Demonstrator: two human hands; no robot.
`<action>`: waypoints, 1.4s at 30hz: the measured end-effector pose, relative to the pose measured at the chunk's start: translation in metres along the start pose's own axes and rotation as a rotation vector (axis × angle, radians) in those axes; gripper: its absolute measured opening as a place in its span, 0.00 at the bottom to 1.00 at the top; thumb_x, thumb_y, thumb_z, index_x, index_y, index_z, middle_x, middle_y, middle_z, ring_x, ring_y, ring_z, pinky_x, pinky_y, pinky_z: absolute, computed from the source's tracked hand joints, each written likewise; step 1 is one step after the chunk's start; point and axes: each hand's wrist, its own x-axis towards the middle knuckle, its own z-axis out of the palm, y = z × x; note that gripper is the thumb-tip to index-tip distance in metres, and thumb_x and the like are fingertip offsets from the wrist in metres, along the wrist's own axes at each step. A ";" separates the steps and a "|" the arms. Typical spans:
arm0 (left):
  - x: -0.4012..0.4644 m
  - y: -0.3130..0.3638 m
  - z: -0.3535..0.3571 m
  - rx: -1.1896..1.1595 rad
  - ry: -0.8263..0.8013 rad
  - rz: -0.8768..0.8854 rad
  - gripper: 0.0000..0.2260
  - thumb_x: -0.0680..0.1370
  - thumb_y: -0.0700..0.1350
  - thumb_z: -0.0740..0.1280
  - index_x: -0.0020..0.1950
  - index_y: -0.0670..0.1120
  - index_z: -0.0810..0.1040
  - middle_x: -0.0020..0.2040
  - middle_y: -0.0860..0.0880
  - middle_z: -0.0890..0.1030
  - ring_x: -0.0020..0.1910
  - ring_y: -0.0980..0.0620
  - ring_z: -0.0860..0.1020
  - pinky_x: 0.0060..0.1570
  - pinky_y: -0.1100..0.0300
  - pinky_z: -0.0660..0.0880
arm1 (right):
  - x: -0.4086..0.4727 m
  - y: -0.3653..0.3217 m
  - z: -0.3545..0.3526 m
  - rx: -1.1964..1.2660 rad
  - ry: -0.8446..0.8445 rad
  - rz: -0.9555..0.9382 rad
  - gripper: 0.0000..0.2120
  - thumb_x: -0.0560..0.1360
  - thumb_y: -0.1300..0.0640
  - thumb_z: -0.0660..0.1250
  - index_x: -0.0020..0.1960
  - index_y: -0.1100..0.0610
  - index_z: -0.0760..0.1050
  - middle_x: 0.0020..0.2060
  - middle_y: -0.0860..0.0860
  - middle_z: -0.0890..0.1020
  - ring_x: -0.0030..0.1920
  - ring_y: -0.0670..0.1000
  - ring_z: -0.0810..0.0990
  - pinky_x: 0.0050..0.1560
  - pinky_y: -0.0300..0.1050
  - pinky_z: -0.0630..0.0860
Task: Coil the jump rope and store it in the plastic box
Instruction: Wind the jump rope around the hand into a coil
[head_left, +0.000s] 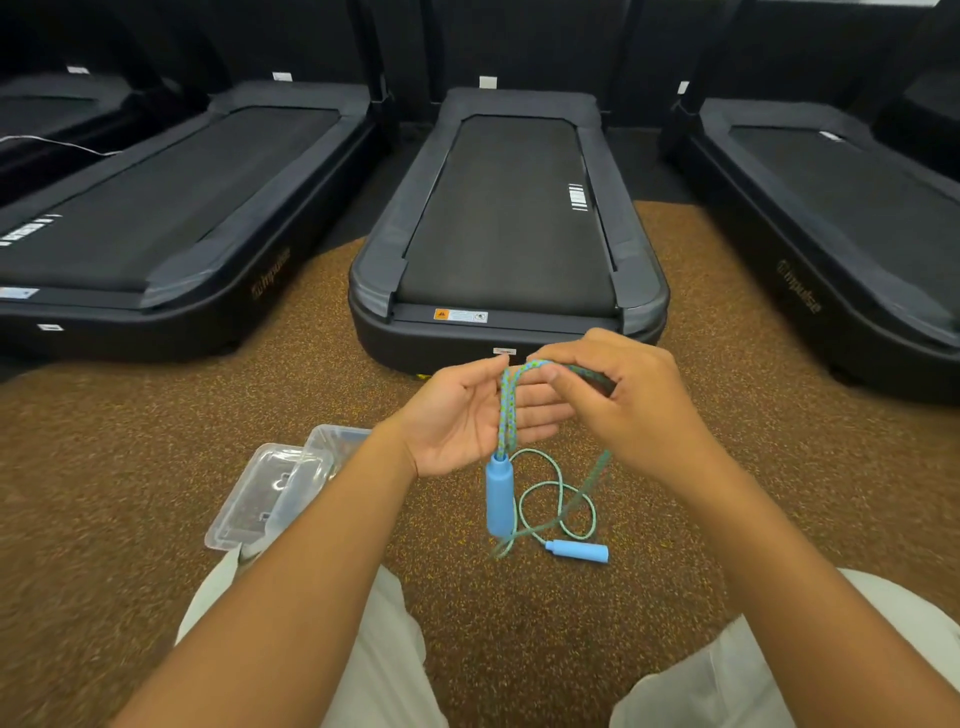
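The jump rope (508, 410) is a green-blue braided cord with two light-blue handles. My left hand (467, 415) is palm-up with the cord looped over its fingers, and one handle (500, 496) hangs below it. My right hand (618, 395) pinches the cord at the top of the loop, just right of my left fingers. The rest of the cord lies in loose loops on the floor, ending at the second handle (577, 551). The clear plastic box (332, 441) sits on the floor to the left, partly hidden by my left forearm, with its lid (260, 499) beside it.
I am seated on brown speckled rubber flooring (156, 467), my knees in light trousers at the bottom. A black treadmill (509, 234) stands straight ahead, close to my hands, with others at left (156, 208) and right (831, 208).
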 end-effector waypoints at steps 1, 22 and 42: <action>0.000 -0.001 0.002 0.015 -0.003 -0.015 0.23 0.86 0.51 0.51 0.67 0.37 0.76 0.60 0.38 0.84 0.60 0.41 0.83 0.70 0.45 0.72 | 0.001 0.001 0.000 -0.011 -0.011 0.008 0.09 0.79 0.54 0.71 0.57 0.46 0.85 0.39 0.45 0.82 0.40 0.46 0.80 0.43 0.40 0.74; -0.002 -0.005 0.011 0.119 -0.109 -0.038 0.20 0.84 0.48 0.56 0.59 0.38 0.84 0.58 0.38 0.85 0.60 0.41 0.83 0.66 0.46 0.77 | 0.004 0.049 0.017 0.288 -0.154 0.283 0.08 0.79 0.56 0.70 0.56 0.49 0.86 0.50 0.44 0.88 0.53 0.44 0.84 0.62 0.52 0.79; 0.001 0.006 -0.001 -0.010 -0.139 0.091 0.27 0.84 0.52 0.53 0.77 0.35 0.66 0.76 0.35 0.69 0.76 0.38 0.69 0.75 0.44 0.66 | -0.028 0.046 0.051 0.334 -0.389 0.442 0.11 0.83 0.58 0.63 0.45 0.55 0.82 0.37 0.51 0.87 0.39 0.47 0.87 0.42 0.47 0.81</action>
